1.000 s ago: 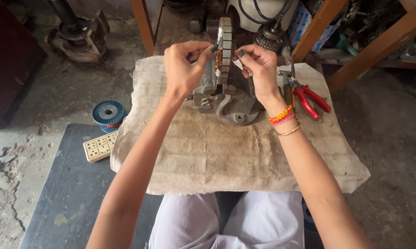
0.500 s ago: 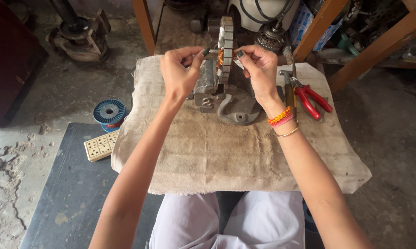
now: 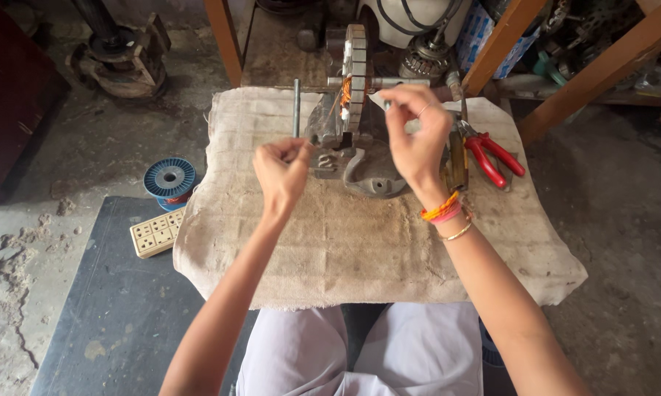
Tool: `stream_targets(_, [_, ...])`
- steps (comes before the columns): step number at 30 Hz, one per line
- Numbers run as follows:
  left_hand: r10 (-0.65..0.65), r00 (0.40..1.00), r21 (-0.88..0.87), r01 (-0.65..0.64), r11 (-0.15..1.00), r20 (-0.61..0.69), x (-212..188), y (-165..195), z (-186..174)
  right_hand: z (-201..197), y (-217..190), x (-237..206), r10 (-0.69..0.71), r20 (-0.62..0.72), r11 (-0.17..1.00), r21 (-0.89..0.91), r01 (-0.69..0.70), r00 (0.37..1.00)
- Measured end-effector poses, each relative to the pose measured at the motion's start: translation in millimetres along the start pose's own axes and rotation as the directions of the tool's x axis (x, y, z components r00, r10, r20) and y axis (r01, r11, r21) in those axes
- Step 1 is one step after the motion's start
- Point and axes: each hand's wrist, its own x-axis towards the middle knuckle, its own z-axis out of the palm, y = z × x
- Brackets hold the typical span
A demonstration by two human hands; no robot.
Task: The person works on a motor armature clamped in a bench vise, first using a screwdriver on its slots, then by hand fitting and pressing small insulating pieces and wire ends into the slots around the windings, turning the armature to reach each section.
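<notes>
A grey toothed metal ring point(image 3: 356, 55) stands upright in a small bench vise point(image 3: 363, 165) on a cloth-covered stool point(image 3: 360, 242). Orange copper wire point(image 3: 344, 92) is wound on the ring's left face. My left hand point(image 3: 281, 167) is pulled back to the near left of the vise, thumb and fingers pinched, seemingly on a thin strand of that wire. My right hand point(image 3: 416, 130) is raised just right of the ring, its thumb and forefinger pinching a small pale strip point(image 3: 380, 101) by the ring's edge.
The vise's handle rod point(image 3: 296, 107) sticks up at the left. Red-handled pliers point(image 3: 492, 155) lie on the cloth at the right. A blue wire spool point(image 3: 169, 178) and a white socket strip point(image 3: 155, 232) sit on the floor at the left. Wooden frame legs point(image 3: 591, 62) and motor parts stand behind.
My left hand has drawn back from the ring toward me and to the left. My right hand stays beside the ring.
</notes>
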Motion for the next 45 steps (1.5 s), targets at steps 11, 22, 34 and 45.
stream_targets(11, [0.531, 0.846, 0.111, -0.524, 0.844, -0.044, -71.2, 81.9, 2.1, 0.0, -58.4, 8.6, -0.394, 0.288, 0.875, -0.171, 0.452, 0.873])
stream_targets(22, [0.532, 0.846, 0.164, -0.523, 0.837, -0.017, -74.4, 112.6, 18.6, -8.5, -28.1, 8.5, -0.111, 0.217, 0.985, 0.150, 0.079, 0.970])
stream_targets(34, [0.569, 0.815, 0.167, -0.579, 0.798, 0.104, -42.6, 84.4, 9.3, -16.1, 27.8, 7.3, 0.110, 0.429, 0.766, 0.539, -0.351, 0.897])
stream_targets(45, [0.521, 0.847, 0.047, -0.528, 0.848, 0.101, 36.6, 76.7, 9.2, 2.3, 49.3, 9.1, 0.294, 0.443, 0.524, 0.666, -0.531, 0.847])
